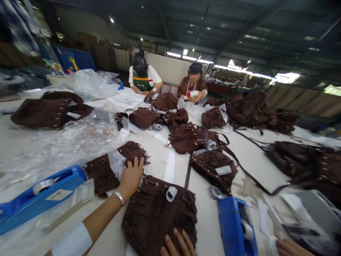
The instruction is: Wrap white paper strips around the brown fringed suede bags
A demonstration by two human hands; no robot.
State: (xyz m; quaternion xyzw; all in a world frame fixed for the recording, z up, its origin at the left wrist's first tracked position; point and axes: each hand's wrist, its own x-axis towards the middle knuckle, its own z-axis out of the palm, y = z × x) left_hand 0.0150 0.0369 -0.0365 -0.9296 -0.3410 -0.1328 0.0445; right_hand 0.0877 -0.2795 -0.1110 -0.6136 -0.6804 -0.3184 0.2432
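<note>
A dark brown fringed drawstring bag (160, 213) lies in front of me, with gold eyelets along its top edge and a small white roll (171, 193) on it. My right hand (179, 245) rests on its lower part, fingers spread; the frame's edge cuts off the rest. My left hand (131, 179), with a silver bracelet at the wrist, is stretched out open over the bag's upper left corner. Its fingertips are at a smaller fringed brown bag (133, 151), beside another fringed piece (101, 176) with pale wrapping between them. Whether they press on it, I cannot tell.
Blue tape dispensers stand at left (45, 195) and right (236, 227). Clear plastic bags (87, 131) cover the left side. More brown bags (186, 137) lie across the table. Another person's hand (291, 247) shows at bottom right. Two people (145, 76) work opposite.
</note>
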